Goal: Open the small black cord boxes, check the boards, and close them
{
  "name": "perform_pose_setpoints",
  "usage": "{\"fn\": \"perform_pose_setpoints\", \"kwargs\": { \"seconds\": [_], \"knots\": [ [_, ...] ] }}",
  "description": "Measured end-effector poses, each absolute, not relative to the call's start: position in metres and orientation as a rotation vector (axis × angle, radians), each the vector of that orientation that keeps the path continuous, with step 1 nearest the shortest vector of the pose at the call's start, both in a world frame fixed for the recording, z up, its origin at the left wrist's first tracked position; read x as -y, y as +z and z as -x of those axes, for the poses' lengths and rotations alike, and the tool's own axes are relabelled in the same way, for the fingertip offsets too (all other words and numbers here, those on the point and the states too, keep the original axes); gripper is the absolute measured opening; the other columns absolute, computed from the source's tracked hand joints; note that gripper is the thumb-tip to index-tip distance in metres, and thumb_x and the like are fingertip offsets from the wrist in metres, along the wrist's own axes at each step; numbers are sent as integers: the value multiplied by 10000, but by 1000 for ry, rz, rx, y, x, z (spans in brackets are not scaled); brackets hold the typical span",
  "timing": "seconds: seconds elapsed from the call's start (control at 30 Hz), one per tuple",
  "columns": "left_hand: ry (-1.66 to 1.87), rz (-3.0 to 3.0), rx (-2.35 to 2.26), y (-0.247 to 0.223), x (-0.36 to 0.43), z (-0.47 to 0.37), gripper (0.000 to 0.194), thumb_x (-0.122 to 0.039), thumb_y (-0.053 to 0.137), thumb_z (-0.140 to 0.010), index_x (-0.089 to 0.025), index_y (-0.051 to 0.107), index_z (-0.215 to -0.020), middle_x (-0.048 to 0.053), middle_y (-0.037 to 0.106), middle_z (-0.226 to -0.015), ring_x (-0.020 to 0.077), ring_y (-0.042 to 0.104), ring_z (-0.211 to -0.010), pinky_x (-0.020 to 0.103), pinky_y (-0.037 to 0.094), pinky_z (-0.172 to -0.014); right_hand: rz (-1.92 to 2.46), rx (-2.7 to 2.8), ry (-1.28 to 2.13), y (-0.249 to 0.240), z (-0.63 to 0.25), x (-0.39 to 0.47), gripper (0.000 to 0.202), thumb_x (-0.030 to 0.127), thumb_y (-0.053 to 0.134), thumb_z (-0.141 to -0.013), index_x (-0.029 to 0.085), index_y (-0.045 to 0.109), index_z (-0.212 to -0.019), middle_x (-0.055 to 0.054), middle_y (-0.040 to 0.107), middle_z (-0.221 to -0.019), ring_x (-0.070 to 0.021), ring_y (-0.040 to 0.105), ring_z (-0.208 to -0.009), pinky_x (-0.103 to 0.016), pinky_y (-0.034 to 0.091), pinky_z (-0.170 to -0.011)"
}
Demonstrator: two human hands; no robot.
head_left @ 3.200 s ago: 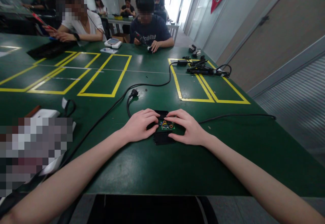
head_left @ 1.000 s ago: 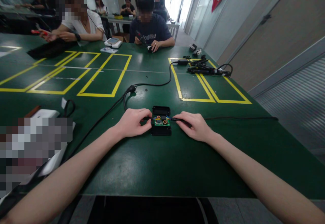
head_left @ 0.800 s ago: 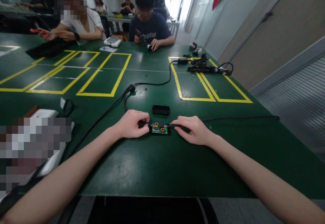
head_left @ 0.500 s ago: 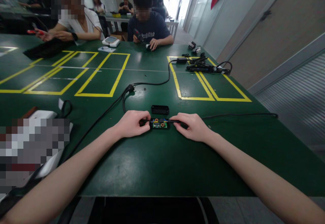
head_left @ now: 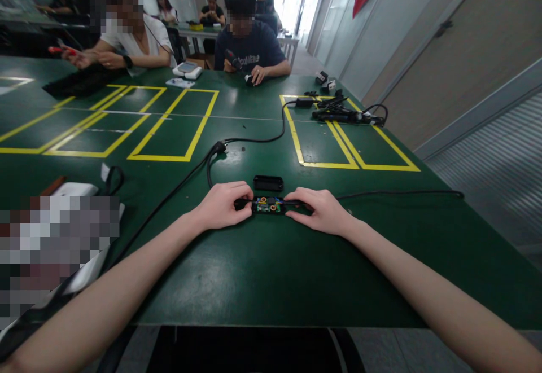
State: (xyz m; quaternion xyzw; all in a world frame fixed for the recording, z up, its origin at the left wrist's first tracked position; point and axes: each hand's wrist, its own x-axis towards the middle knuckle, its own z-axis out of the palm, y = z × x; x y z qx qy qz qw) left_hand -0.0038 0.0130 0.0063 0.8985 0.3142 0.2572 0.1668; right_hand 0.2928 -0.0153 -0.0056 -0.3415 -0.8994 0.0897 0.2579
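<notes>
A small circuit board (head_left: 269,205) with copper coils lies in an open black case in front of me. My left hand (head_left: 226,205) is closed around the black cable end at the case's left side. At the right side, my right hand (head_left: 317,209) has its thumb and fingers apart, with the fingertips resting by the cable where it enters the case. A black cover (head_left: 268,183), hollow side up, lies just beyond the board, touched by neither hand.
A black plug (head_left: 219,148) and cable lie beyond my left hand. Bundled black cables (head_left: 339,110) rest at the far right, near yellow tape outlines. A white device (head_left: 187,70) sits by two people across the green table (head_left: 254,282).
My right thumb has moved away from the fingers, opening the hand beside the cable. My left hand keeps its hold. The view has shifted slightly.
</notes>
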Motion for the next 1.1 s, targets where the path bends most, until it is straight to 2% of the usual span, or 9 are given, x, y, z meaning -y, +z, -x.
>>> {"fn": "perform_pose_setpoints", "kwargs": {
  "seconds": [0.53, 0.83, 1.1],
  "knots": [
    [764, -2508, -822, 5, -14, 5, 122, -217, 572, -875, -166, 683, -875, 6, 648, -767, 114, 583, -640, 216, 446, -602, 906, 2425, 260, -7, -292, 14, 188, 374, 641, -1015, 199, 683, -1067, -57, 761, -932, -176, 737, -769, -263, 542, -659],
    [805, -2474, -814, 3, -12, 5, 134, -212, 586, -903, -166, 712, -894, 31, 691, -798, 129, 637, -680, 225, 496, -635, 890, 2468, 183, -4, -291, 14, 284, 412, 573, -1054, 192, 632, -885, -53, 715, -840, -153, 668, -670, -252, 469, -581],
    [738, -2477, -833, 4, -14, 5, 145, -218, 582, -906, -170, 718, -894, 32, 698, -827, 135, 637, -706, 236, 490, -657, 868, 2510, 129, -4, -291, 13, 284, 405, 548, -1067, 184, 656, -927, -44, 695, -823, -145, 640, -645, -252, 453, -572]
  ]
}}
